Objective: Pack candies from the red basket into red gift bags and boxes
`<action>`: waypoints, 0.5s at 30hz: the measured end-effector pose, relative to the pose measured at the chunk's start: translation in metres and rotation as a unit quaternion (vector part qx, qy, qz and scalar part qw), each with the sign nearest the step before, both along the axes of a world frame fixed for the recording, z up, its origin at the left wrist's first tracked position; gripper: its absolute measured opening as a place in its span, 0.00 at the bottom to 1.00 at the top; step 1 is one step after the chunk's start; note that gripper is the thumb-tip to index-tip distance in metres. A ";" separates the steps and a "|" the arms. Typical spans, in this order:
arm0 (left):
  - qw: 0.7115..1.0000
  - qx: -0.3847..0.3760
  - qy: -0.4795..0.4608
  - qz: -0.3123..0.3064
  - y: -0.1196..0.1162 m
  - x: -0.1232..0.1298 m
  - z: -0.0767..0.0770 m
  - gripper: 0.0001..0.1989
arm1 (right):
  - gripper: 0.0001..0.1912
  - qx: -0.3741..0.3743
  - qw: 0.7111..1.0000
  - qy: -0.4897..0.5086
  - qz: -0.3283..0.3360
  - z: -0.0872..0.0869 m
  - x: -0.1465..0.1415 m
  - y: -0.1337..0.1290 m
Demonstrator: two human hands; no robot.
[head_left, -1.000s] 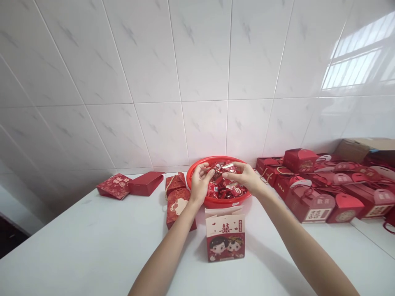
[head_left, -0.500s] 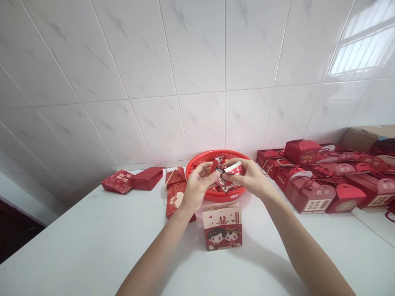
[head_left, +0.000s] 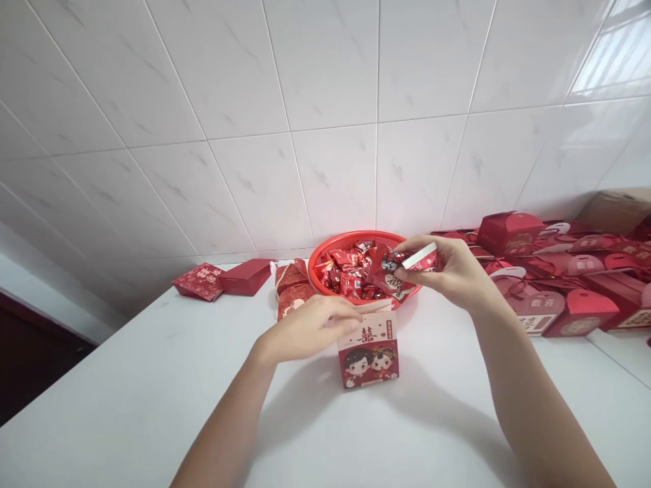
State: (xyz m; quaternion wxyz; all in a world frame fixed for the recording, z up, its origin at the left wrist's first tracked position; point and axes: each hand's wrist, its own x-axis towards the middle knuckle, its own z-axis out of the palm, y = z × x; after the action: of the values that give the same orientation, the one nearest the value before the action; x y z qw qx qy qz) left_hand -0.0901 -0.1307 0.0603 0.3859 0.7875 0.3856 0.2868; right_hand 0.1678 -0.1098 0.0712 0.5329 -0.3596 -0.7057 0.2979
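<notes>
Several sweets (head_left: 391, 282), unboxed, were pinched in the right hand (head_left: 460, 272); left hand (head_left: 305, 329) half-curled, grip unclear, at the open box (head_left: 370, 366), lower centre; closed boxes (head_left: 582, 320), right.

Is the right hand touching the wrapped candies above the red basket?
Touching. The head view shows the right hand pinching the wrapped candies between thumb and fingers.

囍: cartoon-couple box (head_left: 369, 366) | 歡喜: pinkish-red box (head_left: 533, 305) | candy wrappers (head_left: 393, 283): lettering unclear
</notes>
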 end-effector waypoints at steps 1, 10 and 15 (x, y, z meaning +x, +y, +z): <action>1.000 -0.010 0.010 0.005 0.003 0.003 -0.004 0.09 | 0.15 0.006 1.000 -0.020 0.004 0.000 -0.001 0.000; 0.999 -0.037 0.005 0.013 0.015 0.015 -0.022 0.07 | 0.14 0.029 0.995 -0.080 0.050 -0.003 -0.001 -0.002; 0.999 -0.024 0.044 0.022 0.007 0.014 -0.014 0.19 | 0.15 0.020 0.989 -0.120 0.087 -0.004 -0.008 -0.003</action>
State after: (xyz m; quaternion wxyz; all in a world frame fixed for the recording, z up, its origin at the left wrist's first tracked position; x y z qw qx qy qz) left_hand -0.0764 -0.1233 0.0462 0.3812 0.7813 0.4258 0.2509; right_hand 0.1603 -0.1128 0.0676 0.4237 -0.3193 -0.7989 0.2834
